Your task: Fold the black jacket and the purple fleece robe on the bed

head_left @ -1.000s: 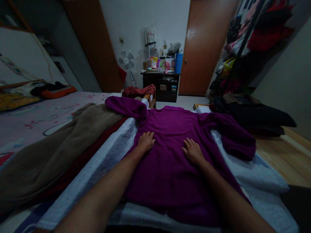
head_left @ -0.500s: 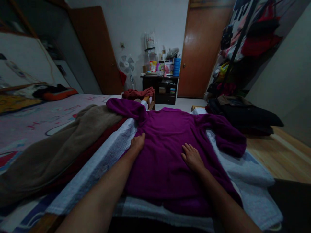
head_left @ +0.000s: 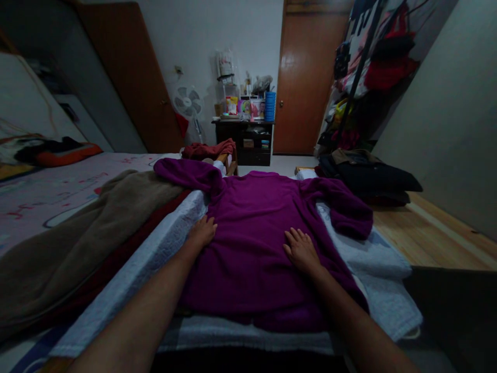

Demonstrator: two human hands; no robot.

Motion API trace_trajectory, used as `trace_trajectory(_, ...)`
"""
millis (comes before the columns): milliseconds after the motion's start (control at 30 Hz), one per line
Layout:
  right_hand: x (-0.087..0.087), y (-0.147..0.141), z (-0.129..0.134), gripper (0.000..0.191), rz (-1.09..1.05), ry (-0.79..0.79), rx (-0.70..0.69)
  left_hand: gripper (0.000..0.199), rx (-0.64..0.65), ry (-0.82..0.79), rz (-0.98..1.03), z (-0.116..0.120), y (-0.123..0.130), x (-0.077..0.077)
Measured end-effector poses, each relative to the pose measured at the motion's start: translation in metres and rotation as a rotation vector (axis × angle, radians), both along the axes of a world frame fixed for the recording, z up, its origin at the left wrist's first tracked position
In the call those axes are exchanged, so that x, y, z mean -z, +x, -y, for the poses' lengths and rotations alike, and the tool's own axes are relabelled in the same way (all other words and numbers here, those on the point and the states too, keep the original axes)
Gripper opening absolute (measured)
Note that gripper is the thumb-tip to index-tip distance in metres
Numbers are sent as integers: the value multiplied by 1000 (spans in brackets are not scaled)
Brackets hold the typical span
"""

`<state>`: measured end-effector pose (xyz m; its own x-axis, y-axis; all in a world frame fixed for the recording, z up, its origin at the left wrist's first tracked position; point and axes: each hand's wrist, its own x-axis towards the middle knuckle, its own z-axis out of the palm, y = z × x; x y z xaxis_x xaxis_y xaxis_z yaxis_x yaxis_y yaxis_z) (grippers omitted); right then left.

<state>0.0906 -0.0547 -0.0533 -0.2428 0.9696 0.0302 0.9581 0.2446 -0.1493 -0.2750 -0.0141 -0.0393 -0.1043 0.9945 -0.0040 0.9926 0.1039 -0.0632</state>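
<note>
A purple long-sleeved top (head_left: 252, 259) lies spread on a pale quilted cover (head_left: 171, 233), its neckline at the far end and its sleeves out to both sides. My left hand (head_left: 203, 231) rests at the left edge of the top, below the sleeve, with its fingers slightly apart and nothing held. On the right half of the body my right hand (head_left: 303, 249) lies palm down, fingers spread on the cloth.
Left of the top lie a grey-brown garment (head_left: 97, 233) and a dark red cloth beneath it. Folded dark clothes (head_left: 373, 173) sit on a wooden surface (head_left: 427, 233) at the right. A fan (head_left: 188, 102) and a dark cabinet (head_left: 244, 142) stand behind.
My left hand has shifted toward the left edge of the top, and its fingers have opened. My right hand stays on the cloth. The view has turned slightly right.
</note>
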Motion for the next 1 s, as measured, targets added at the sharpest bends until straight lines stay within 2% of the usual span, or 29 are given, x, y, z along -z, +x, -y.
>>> trace_trajectory(133, 0, 12, 19, 55, 16, 3, 37, 35, 7, 71, -66, 8, 12, -6)
trace_trajectory(267, 2, 22, 38, 54, 15, 33, 32, 36, 214, 237, -21, 24, 59, -18)
trace_trajectory(333, 3, 25, 46, 52, 16, 45, 23, 33, 352, 205, 96, 37, 91, -20)
trace_trajectory(433, 4, 28, 57, 51, 9, 62, 0, 20, 549, 106, 262, 60, 132, -15)
trace_trajectory(533, 5, 29, 68, 49, -31, 95, -13, 12, 564, 89, 354, 81, 153, -4)
trace_trajectory(633, 5, 28, 82, 50, -131, 126, -49, 14, 481, 104, 462, 93, 154, 7)
trace_trajectory(733, 1, 26, 95, 44, -249, 100, -161, 13, 445, 98, 571, 101, 147, 12)
trace_trajectory(833, -4, 25, 106, 39, -290, 48, -249, 13, 475, 60, 633, 109, 140, 10)
trace_trajectory(1000, -5, 25, 113, 49, -244, -38, -338, 19, 544, -47, 716, 123, 131, 0)
